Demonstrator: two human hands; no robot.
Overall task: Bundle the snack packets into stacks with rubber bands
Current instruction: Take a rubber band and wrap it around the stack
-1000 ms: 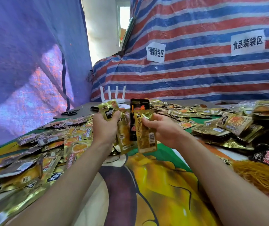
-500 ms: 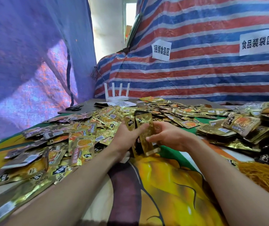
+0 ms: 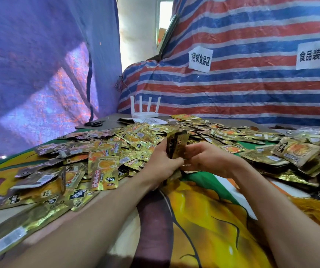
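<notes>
Since a second ago I see the fanned-out packets squared into one tight upright stack [image 3: 177, 145], now lower, just above centre frame. Fingers of my left hand [image 3: 160, 161] are clamped on its left edge, and those of my right hand [image 3: 208, 158] curl round its right side. Behind and to the left, loose packets [image 3: 105, 151] cover the desk [image 3: 203, 219]. At lower right lies a heap of rubber bands [image 3: 318, 209], and a white router [image 3: 144, 112] stands further back.

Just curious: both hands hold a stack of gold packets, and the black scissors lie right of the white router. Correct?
No: the head view shows the black scissors left of the white router. Left hand and right hand do hold the stack of gold packets.
</notes>
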